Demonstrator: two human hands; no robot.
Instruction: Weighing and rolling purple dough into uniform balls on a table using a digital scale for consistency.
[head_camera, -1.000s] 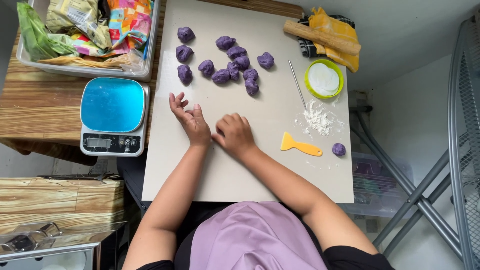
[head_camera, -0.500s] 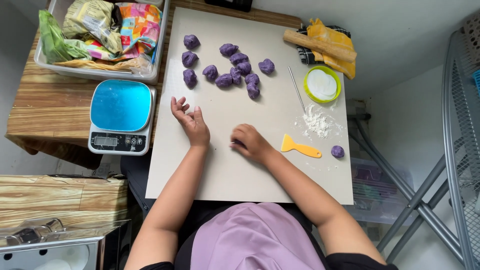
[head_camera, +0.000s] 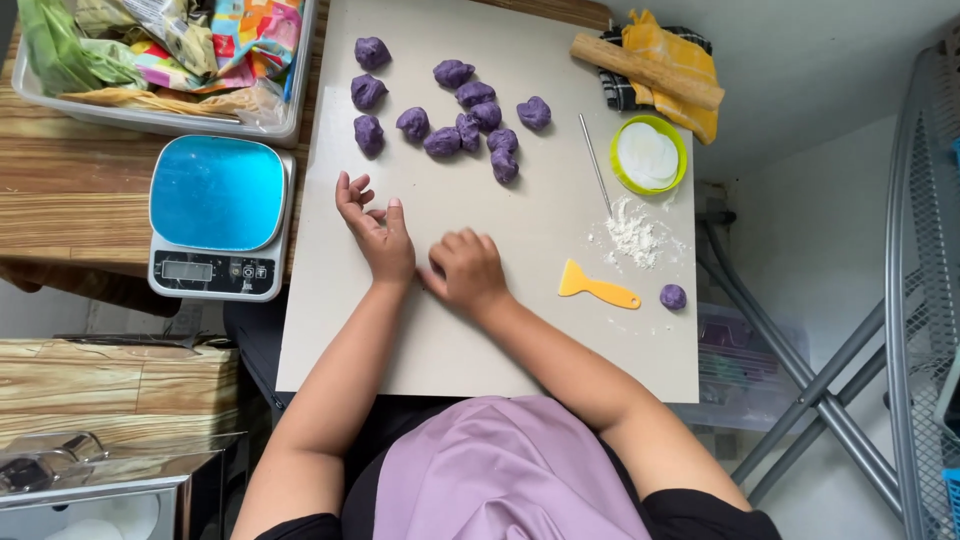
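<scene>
the right hand (head_camera: 468, 272) is curling palm-down on the board (head_camera: 500, 340), possibly covering a dough piece i cannot see, while the left hand (head_camera: 375, 228) is resting open beside it, eleven purple lumps (head_camera: 470, 120) are waiting beyond both and one ball (head_camera: 673, 296) is lying finished to the right.

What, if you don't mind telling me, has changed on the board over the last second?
The right hand slid to the right across the board and has now come back beside the left hand, palm down, knuckles bent; whether it covers anything cannot be seen. The left hand stayed open on the board. The purple dough lumps, yellow scraper, flour and scale have not moved.
</scene>
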